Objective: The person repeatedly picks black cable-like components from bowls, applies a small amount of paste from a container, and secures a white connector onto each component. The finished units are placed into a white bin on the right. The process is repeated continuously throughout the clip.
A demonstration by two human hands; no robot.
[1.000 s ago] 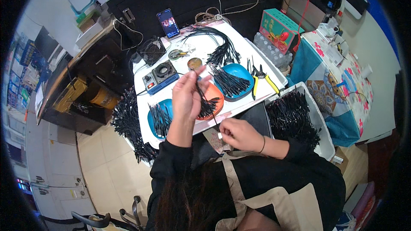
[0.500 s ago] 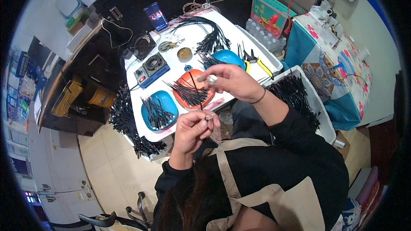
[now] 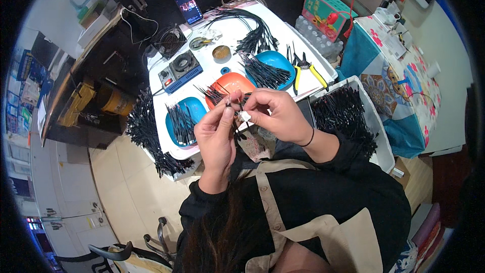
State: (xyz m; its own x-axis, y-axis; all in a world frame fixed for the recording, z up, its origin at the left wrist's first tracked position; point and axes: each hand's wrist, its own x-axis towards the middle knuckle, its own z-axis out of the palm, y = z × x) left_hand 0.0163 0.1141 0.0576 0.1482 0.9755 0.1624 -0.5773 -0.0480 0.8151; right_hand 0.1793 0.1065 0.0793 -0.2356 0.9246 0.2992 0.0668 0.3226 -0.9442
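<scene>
In front of my chest, just off the table's near edge, both hands meet over a thin black cable [image 3: 237,130]. My left hand [image 3: 216,134] pinches it between thumb and fingers, its end near the fingertips. My right hand [image 3: 280,114] is closed close beside, with a small crumpled white piece [image 3: 245,116] at its thumb and fingertips. Fingers partly hide the cable's end. Right behind the hands sits an orange tray [image 3: 235,82] with black cables. A blue tray [image 3: 194,105] of cables lies to the left, another blue tray [image 3: 278,60] to the right.
On the white table [image 3: 156,108] stand a small blue heater [image 3: 183,73], a round tin [image 3: 221,53], a phone [image 3: 188,7] and yellow-handled pliers [image 3: 308,73]. Cable heaps [image 3: 146,131] hang at the left. A white bin [image 3: 386,154] of cables stands right.
My right hand has come down and left to meet my left hand, bringing the white piece with it. My left hand has risen slightly, and the cable is now mostly covered by fingers.
</scene>
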